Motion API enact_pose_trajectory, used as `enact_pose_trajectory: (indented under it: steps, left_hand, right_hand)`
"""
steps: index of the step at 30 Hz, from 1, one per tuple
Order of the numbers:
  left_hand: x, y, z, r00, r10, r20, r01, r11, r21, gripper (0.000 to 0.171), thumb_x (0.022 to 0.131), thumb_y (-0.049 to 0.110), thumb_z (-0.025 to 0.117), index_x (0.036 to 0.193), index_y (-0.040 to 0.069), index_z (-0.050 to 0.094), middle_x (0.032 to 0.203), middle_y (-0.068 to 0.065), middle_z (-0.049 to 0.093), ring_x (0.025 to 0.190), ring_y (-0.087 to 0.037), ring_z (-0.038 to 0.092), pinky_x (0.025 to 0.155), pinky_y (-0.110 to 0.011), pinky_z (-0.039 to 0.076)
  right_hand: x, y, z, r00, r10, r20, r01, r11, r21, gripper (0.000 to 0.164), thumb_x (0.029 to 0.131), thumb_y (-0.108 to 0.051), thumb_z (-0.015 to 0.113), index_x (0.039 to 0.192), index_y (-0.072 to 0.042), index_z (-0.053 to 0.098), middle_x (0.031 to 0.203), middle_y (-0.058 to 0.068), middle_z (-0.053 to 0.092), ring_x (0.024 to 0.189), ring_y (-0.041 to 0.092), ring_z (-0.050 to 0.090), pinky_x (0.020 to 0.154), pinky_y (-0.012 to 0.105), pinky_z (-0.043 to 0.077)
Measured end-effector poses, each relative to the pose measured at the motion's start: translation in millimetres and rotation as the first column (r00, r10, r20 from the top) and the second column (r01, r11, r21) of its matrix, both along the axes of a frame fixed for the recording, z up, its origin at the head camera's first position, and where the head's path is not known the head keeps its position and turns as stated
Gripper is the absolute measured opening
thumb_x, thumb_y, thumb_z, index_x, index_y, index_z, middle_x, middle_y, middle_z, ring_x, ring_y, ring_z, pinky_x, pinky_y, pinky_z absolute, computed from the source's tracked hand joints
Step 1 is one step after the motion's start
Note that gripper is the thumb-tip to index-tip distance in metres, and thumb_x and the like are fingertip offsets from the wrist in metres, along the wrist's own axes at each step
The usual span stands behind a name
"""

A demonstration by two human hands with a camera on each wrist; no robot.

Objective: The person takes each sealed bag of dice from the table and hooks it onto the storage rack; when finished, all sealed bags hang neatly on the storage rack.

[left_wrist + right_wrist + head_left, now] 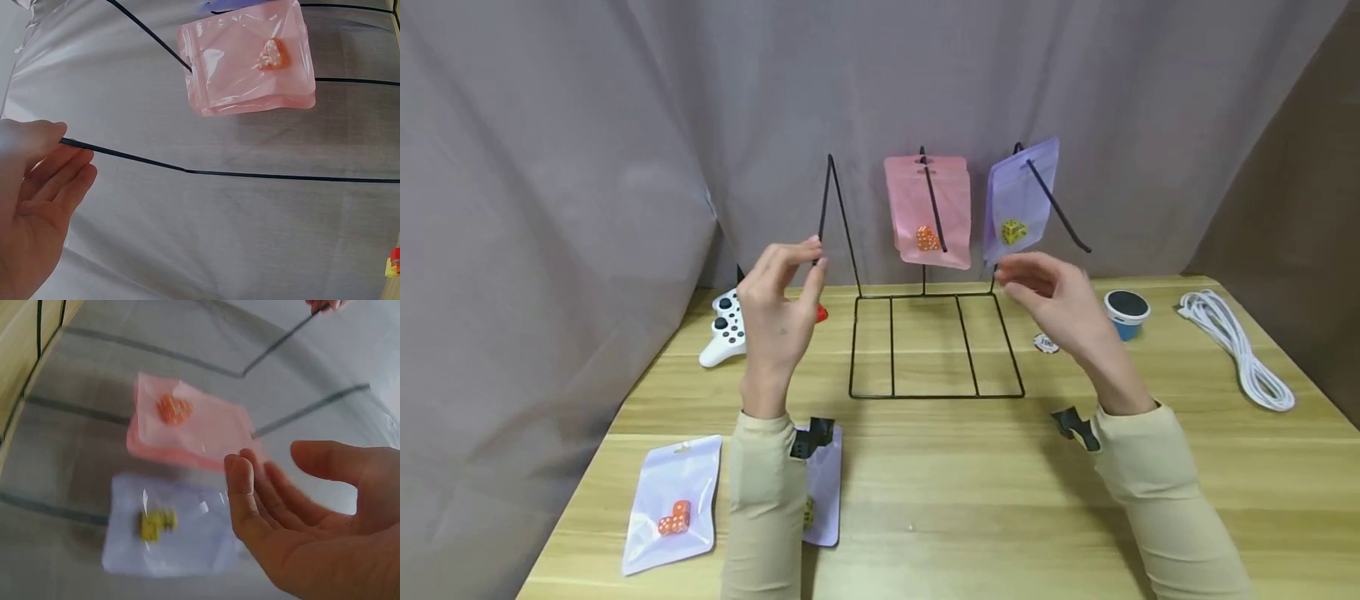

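Note:
A black wire rack (pixel 936 397) stands on the table, three prongs rising at its back. My left hand (pixel 778 308) pinches the free end of the left prong (pixel 125 155) between thumb and fingers; that prong carries no bag. Pink zip bags (pixel 953 204) with orange dice hang on the middle prong. On the right prong hangs a purple zip bag (pixel 1026 192) holding yellow dice. My right hand (pixel 1052 296) is just below and in front of this bag, fingers loosely bent, thumb apart from them in the right wrist view, with nothing in its grasp.
Front left lies a pale purple bag (pixel 655 492) with orange dice; another purple bag (pixel 827 492) is partly hidden by my left forearm. A white game controller (pixel 724 329), poker chip (pixel 1047 343), blue-and-white round container (pixel 1127 310) and coiled white cable (pixel 1240 350) lie around the rack.

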State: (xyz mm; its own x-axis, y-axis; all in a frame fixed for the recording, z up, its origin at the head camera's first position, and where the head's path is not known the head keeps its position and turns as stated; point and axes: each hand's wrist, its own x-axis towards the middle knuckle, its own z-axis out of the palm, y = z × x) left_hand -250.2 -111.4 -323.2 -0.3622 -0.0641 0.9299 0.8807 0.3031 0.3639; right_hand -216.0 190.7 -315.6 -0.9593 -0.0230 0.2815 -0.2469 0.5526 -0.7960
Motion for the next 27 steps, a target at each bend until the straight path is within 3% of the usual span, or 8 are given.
enact_pose_trajectory:
  steps: [4,7,9,11,13,15,20,27]
  left_hand:
    - [-2.2,-7,0.1,1.0,0.003,-0.007,-0.003,1.0,-0.018,0.006,0.082,-0.008,0.068,0.087,-0.005,0.067,0.092,-0.014,0.066,0.097,-0.024,0.066,0.088,-0.032,0.054]
    - [-3.3,-14,1.6,1.0,0.01,-0.022,-0.011,0.999,-0.046,0.006,0.083,-0.008,0.068,0.088,-0.006,0.067,0.092,-0.015,0.066,0.097,-0.023,0.065,0.089,-0.032,0.054]
    - [-4.1,-17,2.6,1.0,0.013,-0.029,-0.014,0.998,-0.054,0.006,0.083,-0.008,0.068,0.089,-0.007,0.066,0.093,-0.015,0.066,0.097,-0.024,0.065,0.089,-0.032,0.053]
    - [-5.1,-16,3.2,1.0,0.003,-0.03,-0.004,0.999,-0.045,0.007,0.082,-0.008,0.068,0.089,-0.007,0.066,0.093,-0.015,0.066,0.097,-0.024,0.065,0.089,-0.032,0.053]
    - [-6.8,-13,3.4,1.0,0.001,-0.031,-0.003,0.999,-0.038,0.007,0.082,-0.008,0.069,0.089,-0.006,0.067,0.093,-0.015,0.066,0.096,-0.025,0.065,0.09,-0.032,0.053]
    - [-8.3,-10,3.2,0.999,0.01,-0.031,-0.011,0.999,-0.035,0.008,0.081,-0.007,0.07,0.089,-0.005,0.067,0.094,-0.014,0.067,0.095,-0.026,0.065,0.089,-0.032,0.053]
    - [-8.7,-14,1.5,0.996,0.089,-0.022,-0.09,0.994,-0.059,0.016,0.081,-0.005,0.071,0.096,-0.001,0.07,0.095,-0.012,0.069,0.09,-0.027,0.065,0.085,-0.032,0.053]
    - [2.3,-37,-6.5,0.992,0.121,0.024,-0.119,0.991,-0.063,0.017,0.081,-0.011,0.066,0.094,-0.002,0.07,0.089,-0.011,0.069,0.081,-0.025,0.062,0.078,-0.029,0.052]
  right_hand:
    - [8.8,18,8.3,0.996,-0.081,-0.024,0.082,0.996,0.039,0.066,0.095,-0.014,0.058,0.149,-0.005,0.021,0.133,0.021,0.05,0.119,0.034,0.05,0.1,0.043,0.044]
    - [14.5,21,9.5,0.981,-0.068,-0.18,0.069,0.998,-0.005,0.073,0.089,-0.002,0.064,0.149,-0.006,0.023,0.139,0.019,0.043,0.124,0.032,0.046,0.1,0.039,0.045]
    - [15.9,20,8.0,0.937,-0.035,-0.349,0.02,0.999,-0.046,0.063,0.083,0.011,0.066,0.14,-0.001,0.041,0.136,0.018,0.046,0.122,0.026,0.048,0.096,0.03,0.048]
    - [16.2,18,6.5,0.868,0.004,-0.496,-0.061,0.993,-0.1,0.051,0.077,0.021,0.064,0.125,0.007,0.055,0.129,0.019,0.052,0.117,0.023,0.051,0.092,0.024,0.049]
    - [16.6,16,5.2,0.803,0.034,-0.594,-0.149,0.978,-0.146,0.039,0.074,0.027,0.062,0.112,0.015,0.06,0.12,0.023,0.057,0.11,0.024,0.055,0.09,0.024,0.05]
    - [17.0,15,3.4,0.769,0.035,-0.639,-0.219,0.953,-0.211,0.03,0.076,0.027,0.059,0.105,0.019,0.06,0.112,0.025,0.06,0.104,0.025,0.057,0.09,0.026,0.05]
    - [15.2,13,-2.6,0.75,-0.013,-0.662,-0.25,0.92,-0.301,0.024,0.081,0.023,0.057,0.105,0.021,0.06,0.109,0.024,0.063,0.1,0.024,0.06,0.09,0.025,0.051]
    - [6.3,14,-5.4,0.731,-0.045,-0.68,-0.201,0.94,-0.278,0.025,0.082,0.022,0.057,0.106,0.019,0.061,0.109,0.024,0.063,0.1,0.023,0.06,0.087,0.024,0.051]
